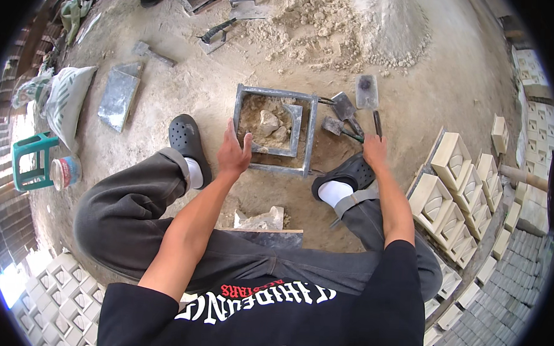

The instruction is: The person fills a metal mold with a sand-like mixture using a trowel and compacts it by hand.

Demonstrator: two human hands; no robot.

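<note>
My left hand (pixel 233 154) is open at the left side of a square grey metal mould frame (pixel 311 134), its fingers along the outer edge. Inside the frame sit loose tan sand, a few pale lumps (pixel 269 123) and a smaller angled metal piece (pixel 295 127). To the right of the frame, my right hand (pixel 375 150) is closed at the green handle of a small trowel (pixel 333 125); the fingers are partly hidden. A dark stick-like handle (pixel 378 122) rises just beyond that hand. Another trowel (pixel 343 106) lies beside it, near a grey rectangular plate (pixel 367 90).
A heap of pale sand (pixel 382 29) lies at the far side. Cast blocks (pixel 449 193) stand in rows at right. At left are metal plates (pixel 118 95), a white sack (pixel 70 102), a green stool (pixel 33 162) and a tub (pixel 65 172). A board (pixel 268 237) lies before me.
</note>
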